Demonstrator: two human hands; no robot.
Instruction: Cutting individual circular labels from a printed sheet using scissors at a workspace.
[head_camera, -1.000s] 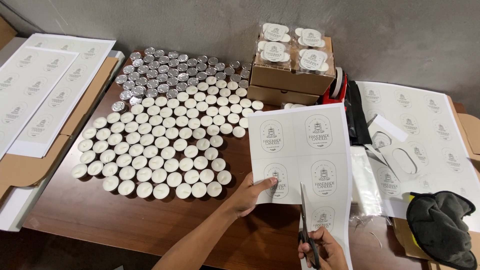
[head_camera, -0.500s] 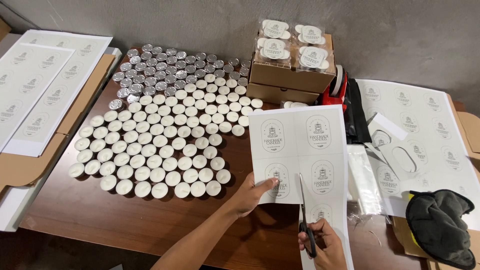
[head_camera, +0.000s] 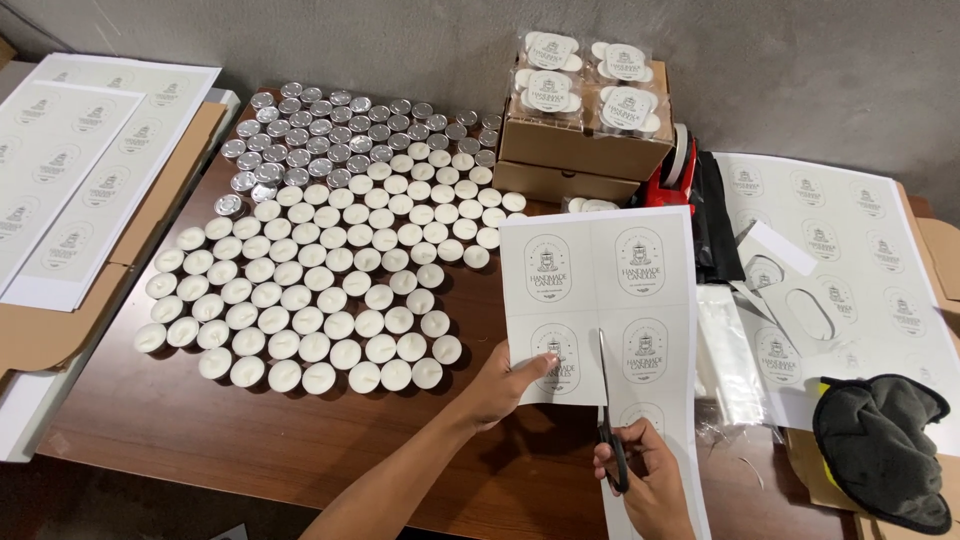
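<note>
My left hand (head_camera: 497, 385) pinches the lower left edge of a white matte paper sheet printed with arch-shaped grey labels (head_camera: 600, 290), held just above the dark wooden table (head_camera: 200, 430). My right hand (head_camera: 648, 478) grips black-handled steel scissors (head_camera: 608, 415), blades cutting up the sheet's middle. Round white wax tealights in thin metal cups (head_camera: 320, 290) crowd the table. Behind, clear packets of tealights with round white labels (head_camera: 590, 80) top brown cardboard boxes (head_camera: 580, 155).
</note>
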